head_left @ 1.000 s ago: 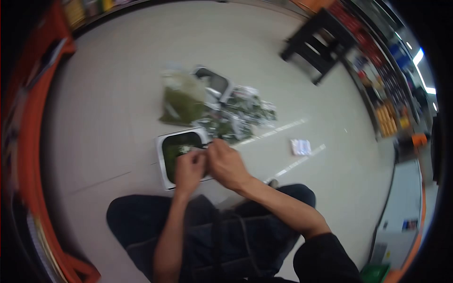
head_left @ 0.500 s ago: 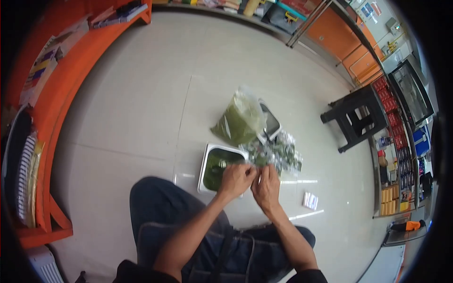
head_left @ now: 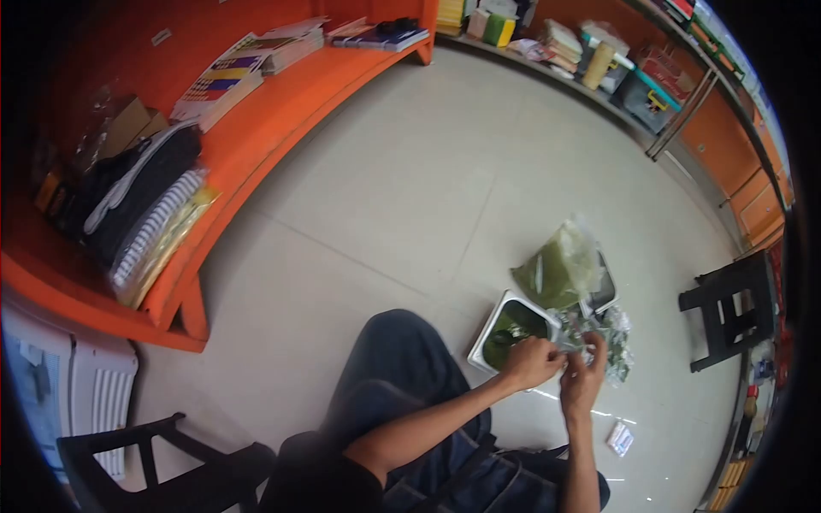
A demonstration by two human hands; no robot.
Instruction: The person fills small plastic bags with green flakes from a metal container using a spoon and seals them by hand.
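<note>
My left hand (head_left: 534, 363) is closed in a pinch at the right edge of a white-rimmed metal tray (head_left: 481, 342) that holds dark green liquid. Close beside it is my right hand (head_left: 583, 376), its fingers bent together; what lies between the fingertips of either hand is too small to make out. Just past the hands, small clear packets with green contents (head_left: 617, 342) lie heaped on the floor. Behind the tray stands a clear plastic bag of green stuff (head_left: 556, 267), in front of a second metal tray (head_left: 608, 289).
An orange shelf (head_left: 256, 145) with papers and folded cloth runs along the left. Black stools stand at the right (head_left: 731, 312) and lower left (head_left: 162, 470). A small white packet (head_left: 621, 439) lies on the tiled floor. A low rack (head_left: 547, 73) with goods is at the back.
The view has swung left, so the trays, bag and hands appear further right and lower. My right hand's fingers look slightly more raised and apart from my left hand.
</note>
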